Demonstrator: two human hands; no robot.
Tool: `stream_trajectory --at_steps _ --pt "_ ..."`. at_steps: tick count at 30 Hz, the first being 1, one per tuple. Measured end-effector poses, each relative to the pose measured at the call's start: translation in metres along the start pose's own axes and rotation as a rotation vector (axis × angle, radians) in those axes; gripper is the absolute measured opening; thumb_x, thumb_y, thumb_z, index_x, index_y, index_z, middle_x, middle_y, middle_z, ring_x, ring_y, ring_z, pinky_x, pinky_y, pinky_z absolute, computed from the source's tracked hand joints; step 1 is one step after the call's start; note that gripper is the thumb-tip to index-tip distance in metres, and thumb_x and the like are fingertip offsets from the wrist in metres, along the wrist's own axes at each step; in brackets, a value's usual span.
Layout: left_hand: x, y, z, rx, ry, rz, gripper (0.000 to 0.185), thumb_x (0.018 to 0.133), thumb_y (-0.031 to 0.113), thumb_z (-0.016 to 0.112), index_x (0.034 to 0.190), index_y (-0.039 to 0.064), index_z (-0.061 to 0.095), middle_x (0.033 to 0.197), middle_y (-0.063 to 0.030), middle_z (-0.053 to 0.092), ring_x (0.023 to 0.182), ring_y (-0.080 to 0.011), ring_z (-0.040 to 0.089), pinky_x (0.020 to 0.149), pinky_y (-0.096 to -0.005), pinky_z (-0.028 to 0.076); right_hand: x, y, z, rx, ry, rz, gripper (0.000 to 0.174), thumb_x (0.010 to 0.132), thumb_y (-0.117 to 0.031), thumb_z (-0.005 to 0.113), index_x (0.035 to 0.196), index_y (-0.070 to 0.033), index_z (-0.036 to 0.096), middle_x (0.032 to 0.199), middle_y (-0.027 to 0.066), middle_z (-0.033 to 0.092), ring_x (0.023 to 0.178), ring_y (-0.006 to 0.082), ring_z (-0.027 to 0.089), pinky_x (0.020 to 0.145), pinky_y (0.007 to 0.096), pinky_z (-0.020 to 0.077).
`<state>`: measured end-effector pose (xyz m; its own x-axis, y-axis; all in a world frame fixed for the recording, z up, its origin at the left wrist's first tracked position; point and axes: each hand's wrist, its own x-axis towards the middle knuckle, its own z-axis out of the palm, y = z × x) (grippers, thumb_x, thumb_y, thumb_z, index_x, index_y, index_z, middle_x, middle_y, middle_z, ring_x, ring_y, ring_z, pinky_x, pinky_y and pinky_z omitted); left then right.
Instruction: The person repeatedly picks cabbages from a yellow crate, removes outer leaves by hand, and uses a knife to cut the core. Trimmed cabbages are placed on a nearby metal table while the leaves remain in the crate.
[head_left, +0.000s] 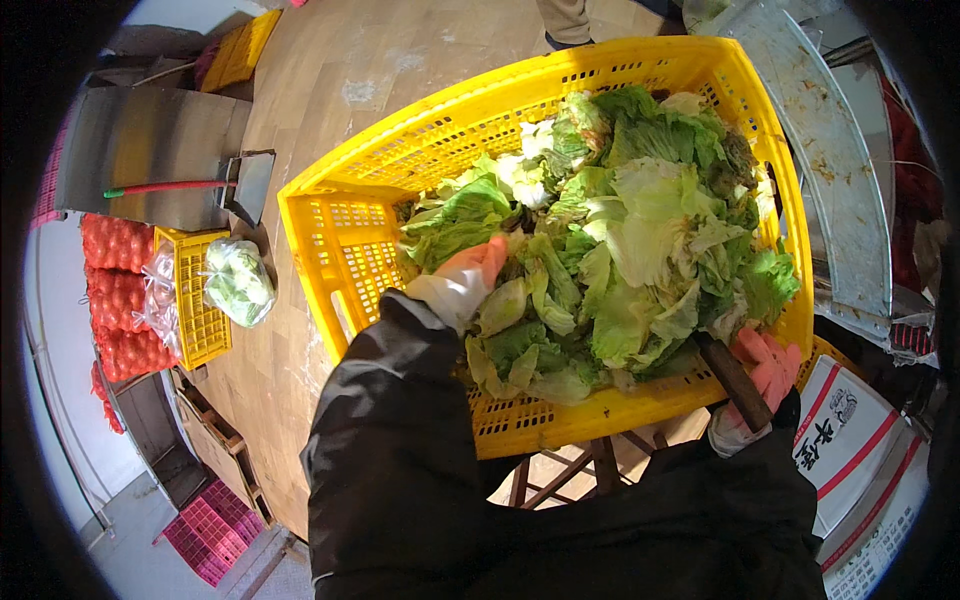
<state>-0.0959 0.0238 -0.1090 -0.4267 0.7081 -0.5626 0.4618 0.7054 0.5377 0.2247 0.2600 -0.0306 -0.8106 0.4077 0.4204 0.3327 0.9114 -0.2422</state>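
A large yellow plastic crate (600, 409) stands before me, heaped with loose lettuce leaves (649, 225), some browned at the edges. My left hand (471, 271), in a pink-and-white work glove, reaches over the crate's left side and touches the leaves. Its fingertips are partly hidden, so a grip on a leaf cannot be made out. At the crate's near right corner, my right hand (761, 375), gloved alike, holds a tool with a dark wooden handle (731, 379). The tool's far end is hidden at the leaves.
Under the crate is a dark-legged stand (604, 465). A galvanized metal sheet (844, 180) rises at right, above printed cartons (847, 442). Leftward are a long-handled dustpan (251, 184), red net sacks (124, 300), a yellow crate (202, 300) and bagged greens (238, 281). A person's leg (564, 21) shows beyond.
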Motion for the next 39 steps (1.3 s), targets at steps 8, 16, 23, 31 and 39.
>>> stream_trajectory --at_steps 8,16,23,31,39 --pt "0.014 -0.028 -0.059 0.526 -0.215 -0.419 0.036 0.096 0.035 0.051 0.101 0.007 0.072 0.101 -0.0149 0.072 0.088 -0.0295 0.069 0.08 -0.0396 0.054 -0.008 0.001 0.0 -0.001 -0.033 0.033 0.048 0.103 -0.04 0.035 0.1 -0.002 0.064 0.106 0.0103 0.07 0.098 0.0315 0.06 0.097 0.0487 0.0352" --pt "0.058 -0.087 0.019 0.037 0.186 -0.548 0.037 0.101 0.03 0.04 0.128 0.007 0.052 0.115 -0.0198 0.063 0.107 -0.0357 0.062 0.094 -0.043 0.048 -0.016 0.004 0.004 -0.056 -0.081 0.141 0.049 0.101 -0.042 0.037 0.109 -0.003 0.064 0.105 0.0084 0.068 0.1 0.0296 0.06 0.104 0.0491 0.0324" --pt "0.01 -0.156 0.003 0.267 -0.148 -0.339 0.047 0.092 0.045 0.058 0.107 0.001 0.065 0.09 -0.0151 0.066 0.082 -0.0273 0.061 0.077 -0.0418 0.049 -0.011 0.002 0.002 0.025 -0.061 0.152 0.045 0.103 -0.037 0.036 0.106 -0.004 0.066 0.107 0.009 0.069 0.101 0.0304 0.059 0.106 0.0502 0.0305" --pt "0.069 -0.106 0.033 -0.509 0.324 -0.182 0.018 0.096 0.018 0.057 0.106 0.008 0.068 0.098 -0.0053 0.072 0.093 -0.0166 0.066 0.083 -0.0302 0.05 -0.008 -0.001 0.0 0.035 -0.052 0.165 0.047 0.103 -0.04 0.038 0.107 -0.005 0.069 0.104 0.0084 0.069 0.1 0.0298 0.057 0.107 0.0492 0.0284" --pt "0.058 -0.087 0.019 -0.352 -0.25 -0.367 0.064 0.096 0.037 0.058 0.149 0.01 0.036 0.144 -0.017 0.048 0.122 -0.025 0.054 0.097 -0.0366 0.046 -0.01 -0.002 0.005 0.02 -0.023 0.23 0.049 0.103 -0.041 0.036 0.102 -0.005 0.068 0.1 0.0097 0.07 0.099 0.0312 0.06 0.108 0.0504 0.028"
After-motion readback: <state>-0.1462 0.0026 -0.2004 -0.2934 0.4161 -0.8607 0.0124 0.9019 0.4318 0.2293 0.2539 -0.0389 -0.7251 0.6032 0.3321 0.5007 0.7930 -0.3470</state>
